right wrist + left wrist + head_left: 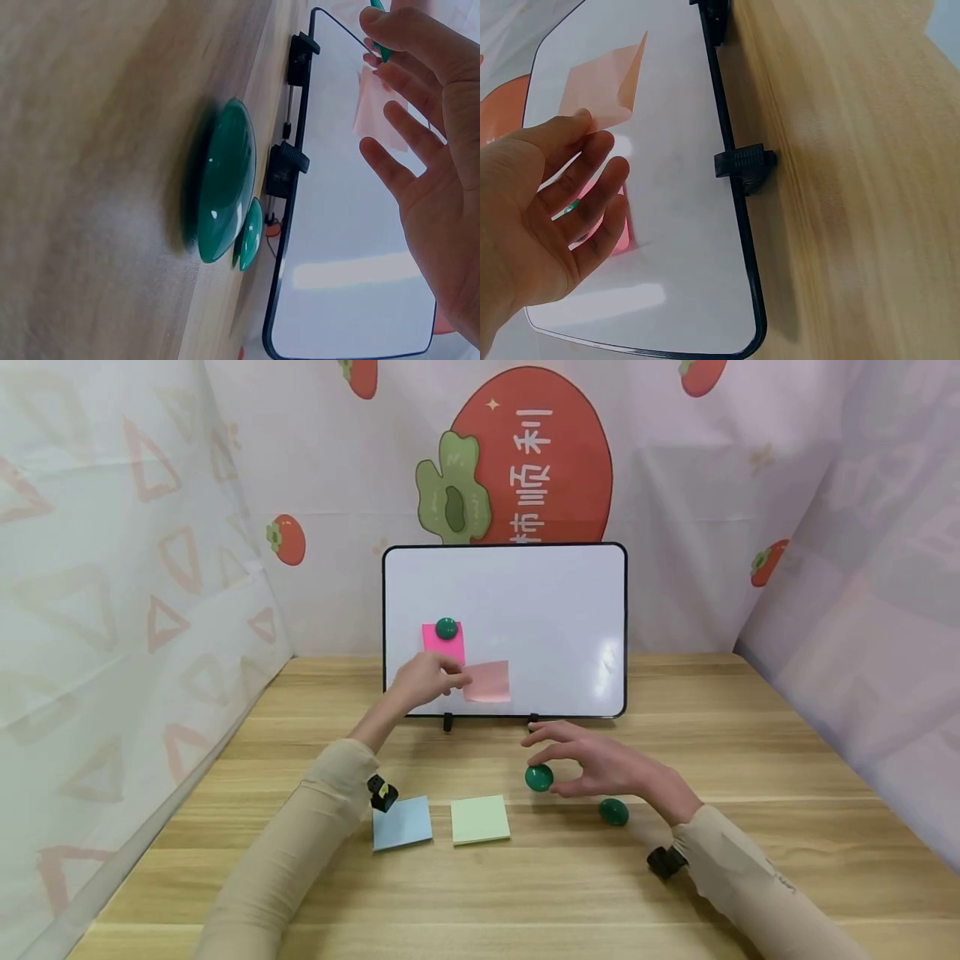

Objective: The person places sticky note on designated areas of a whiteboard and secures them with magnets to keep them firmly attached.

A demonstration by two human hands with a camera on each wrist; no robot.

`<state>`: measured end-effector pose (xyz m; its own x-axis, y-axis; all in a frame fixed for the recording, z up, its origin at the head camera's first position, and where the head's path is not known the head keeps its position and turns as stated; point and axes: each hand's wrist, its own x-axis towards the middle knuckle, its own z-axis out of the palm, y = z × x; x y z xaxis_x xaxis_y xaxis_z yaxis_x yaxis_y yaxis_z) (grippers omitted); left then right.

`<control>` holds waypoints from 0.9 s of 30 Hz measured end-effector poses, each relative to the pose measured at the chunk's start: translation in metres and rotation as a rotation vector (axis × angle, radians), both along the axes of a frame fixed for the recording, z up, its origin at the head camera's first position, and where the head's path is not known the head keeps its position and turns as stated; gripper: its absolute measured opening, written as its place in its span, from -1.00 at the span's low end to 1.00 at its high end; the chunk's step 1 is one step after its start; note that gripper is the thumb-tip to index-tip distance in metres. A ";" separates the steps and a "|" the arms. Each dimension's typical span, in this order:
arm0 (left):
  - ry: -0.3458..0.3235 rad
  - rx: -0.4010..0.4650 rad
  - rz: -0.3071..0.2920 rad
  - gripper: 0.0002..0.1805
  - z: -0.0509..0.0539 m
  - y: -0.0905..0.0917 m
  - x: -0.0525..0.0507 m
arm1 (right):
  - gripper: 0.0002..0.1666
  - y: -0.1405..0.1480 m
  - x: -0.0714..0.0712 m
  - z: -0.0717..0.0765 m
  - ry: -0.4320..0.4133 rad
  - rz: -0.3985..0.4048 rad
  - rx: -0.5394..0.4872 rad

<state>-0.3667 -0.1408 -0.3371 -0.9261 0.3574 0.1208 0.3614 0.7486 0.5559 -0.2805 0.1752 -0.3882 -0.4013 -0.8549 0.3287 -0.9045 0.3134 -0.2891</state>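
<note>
Pinching at its edge, the left hand (426, 679) holds a pale pink square paper note (489, 682) in front of the board's lower part; contact with the board cannot be confirmed. Judge the note as very light, limp and easily creased, its free corner curling; grip it at one edge between thumb and forefinger. The right hand (600, 764) pinches a glossy green domed disc (538, 777) between thumb and finger above the table. Treat the disc as small, rigid and probably slippery; hold it by opposite sides of the rim. A matching green disc (446, 628) sits on a hot pink paper note (442, 650) on the black-framed whiteboard (555, 602), which stands on black clip feet (447, 722). The light wood-grain tabletop (420, 910) carries a blue note pad (403, 825), a pale green note pad (480, 820) and spare green discs (613, 812). Behind hangs a white fabric backdrop (675, 468) with red fruit prints.
</note>
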 end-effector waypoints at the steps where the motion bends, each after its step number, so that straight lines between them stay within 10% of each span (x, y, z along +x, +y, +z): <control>1: 0.007 -0.002 -0.003 -0.72 0.002 0.002 -0.003 | -0.54 0.000 0.000 0.000 -0.006 -0.005 0.005; 16: 0.042 -0.020 0.054 -0.74 0.031 0.025 -0.038 | -0.57 -0.003 0.000 0.007 -0.044 -0.050 0.028; 27: 0.061 -0.028 0.106 -0.71 0.031 0.030 -0.049 | -0.57 -0.004 0.000 0.008 -0.038 -0.064 0.050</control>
